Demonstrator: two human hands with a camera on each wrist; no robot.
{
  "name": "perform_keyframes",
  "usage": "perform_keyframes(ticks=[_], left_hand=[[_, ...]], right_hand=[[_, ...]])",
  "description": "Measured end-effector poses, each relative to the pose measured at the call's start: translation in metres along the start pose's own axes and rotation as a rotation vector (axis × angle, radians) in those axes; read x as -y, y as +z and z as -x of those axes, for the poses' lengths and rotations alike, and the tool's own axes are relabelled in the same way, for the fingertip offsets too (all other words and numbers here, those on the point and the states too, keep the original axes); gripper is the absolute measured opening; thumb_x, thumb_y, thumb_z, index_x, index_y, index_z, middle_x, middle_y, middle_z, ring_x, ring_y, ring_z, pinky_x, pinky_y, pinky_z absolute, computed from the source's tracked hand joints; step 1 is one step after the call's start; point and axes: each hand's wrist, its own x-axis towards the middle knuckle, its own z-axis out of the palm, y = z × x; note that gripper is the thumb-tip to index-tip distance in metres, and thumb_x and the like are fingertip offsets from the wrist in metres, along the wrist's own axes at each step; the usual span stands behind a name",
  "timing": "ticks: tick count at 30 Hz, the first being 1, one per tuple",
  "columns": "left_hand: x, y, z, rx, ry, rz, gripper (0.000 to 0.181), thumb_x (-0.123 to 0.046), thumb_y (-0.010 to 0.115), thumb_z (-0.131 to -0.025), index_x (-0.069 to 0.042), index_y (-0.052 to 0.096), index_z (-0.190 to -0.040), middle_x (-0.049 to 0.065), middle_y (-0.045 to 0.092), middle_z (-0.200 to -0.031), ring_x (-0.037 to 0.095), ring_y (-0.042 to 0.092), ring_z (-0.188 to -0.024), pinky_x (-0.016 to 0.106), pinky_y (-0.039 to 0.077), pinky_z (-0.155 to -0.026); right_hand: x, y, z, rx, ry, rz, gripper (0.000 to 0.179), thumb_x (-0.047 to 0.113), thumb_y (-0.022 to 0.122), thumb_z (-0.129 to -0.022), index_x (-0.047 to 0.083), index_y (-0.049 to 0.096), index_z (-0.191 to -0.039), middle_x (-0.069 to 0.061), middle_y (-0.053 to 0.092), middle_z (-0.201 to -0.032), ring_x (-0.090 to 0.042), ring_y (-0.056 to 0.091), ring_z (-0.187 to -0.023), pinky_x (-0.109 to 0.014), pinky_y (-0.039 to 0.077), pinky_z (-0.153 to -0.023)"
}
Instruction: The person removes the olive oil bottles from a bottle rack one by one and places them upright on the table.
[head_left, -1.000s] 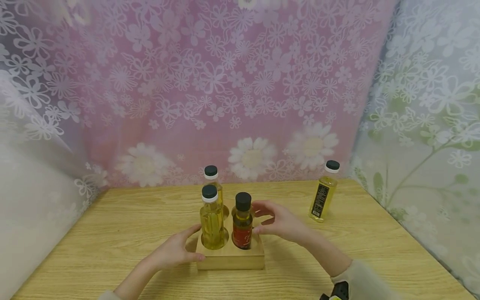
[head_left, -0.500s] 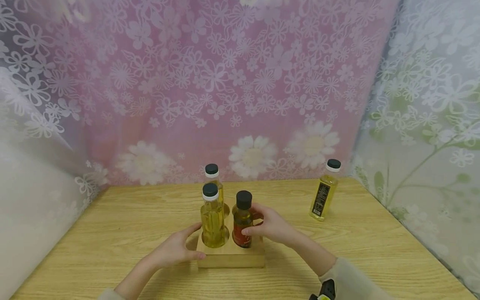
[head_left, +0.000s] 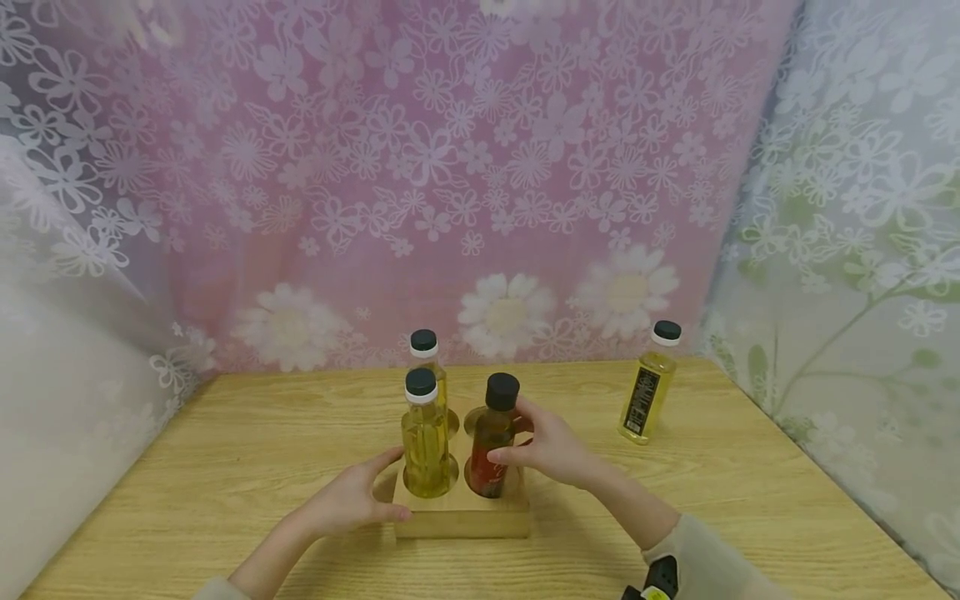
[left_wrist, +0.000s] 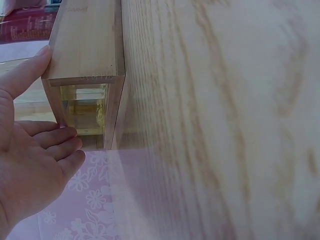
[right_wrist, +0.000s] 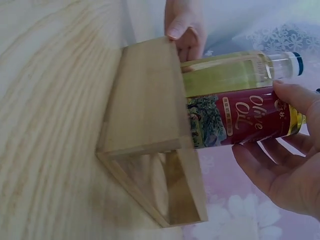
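Note:
A dark-capped olive oil bottle (head_left: 490, 475) with a red label leans slightly right in the front right hole of a wooden bottle rack (head_left: 461, 524). My right hand (head_left: 555, 450) grips its upper part, thumb on the near side and fingers behind. In the right wrist view, most of the label (right_wrist: 240, 117) stands clear of the rack's top. At the rack's left end, my left hand (head_left: 347, 500) holds the frame, its thumb on the front edge and fingers at the open side. Two yellow oil bottles, one in front (head_left: 425, 450) and one behind (head_left: 424, 353), occupy the left holes.
Another yellow oil bottle (head_left: 643, 400) with a black label stands upright at the back right of the wooden table (head_left: 262, 425). A pink floral curtain (head_left: 450, 208) hangs behind, with pale floral sheets at both sides. The back right rack hole (head_left: 474, 421) is partly visible.
My right hand has moved from beside the olive oil bottle to a grip on it. The bottle has risen a little and tipped right. My left hand stays on the rack.

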Motion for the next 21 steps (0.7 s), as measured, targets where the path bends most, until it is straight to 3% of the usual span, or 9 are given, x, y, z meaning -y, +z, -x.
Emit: perform_keyframes(ticks=[6, 12, 21], left_hand=[[0.000, -0.001, 0.001, -0.005, -0.015, -0.008, 0.093, -0.038, 0.078, -0.073, 0.003, 0.030, -0.143, 0.025, 0.036, -0.141, 0.045, 0.034, -0.127, 0.062, 0.031, -0.096], [0.000, 0.000, 0.001, -0.007, -0.006, -0.018, 0.093, -0.038, 0.077, -0.073, 0.003, 0.031, -0.142, 0.025, 0.037, -0.140, 0.045, 0.034, -0.127, 0.062, 0.031, -0.096], [0.000, 0.001, 0.001, -0.004, -0.007, -0.014, 0.093, -0.039, 0.077, -0.073, 0.002, 0.030, -0.143, 0.024, 0.036, -0.141, 0.045, 0.033, -0.127, 0.063, 0.030, -0.096]], right_hand=[[0.007, -0.016, 0.000, -0.027, -0.011, 0.025, 0.057, 0.025, 0.071, -0.083, 0.004, 0.047, -0.130, -0.011, 0.056, -0.117, -0.030, 0.055, -0.105, -0.036, 0.051, -0.077], [0.013, -0.030, 0.003, -0.070, 0.029, 0.055, 0.053, 0.027, 0.072, -0.082, 0.005, 0.051, -0.126, -0.009, 0.058, -0.115, -0.031, 0.053, -0.110, -0.042, 0.049, -0.083], [0.022, -0.056, 0.013, -0.108, 0.061, 0.039, 0.056, 0.027, 0.070, -0.084, 0.004, 0.046, -0.130, -0.012, 0.055, -0.120, -0.032, 0.050, -0.113, -0.047, 0.045, -0.087]])
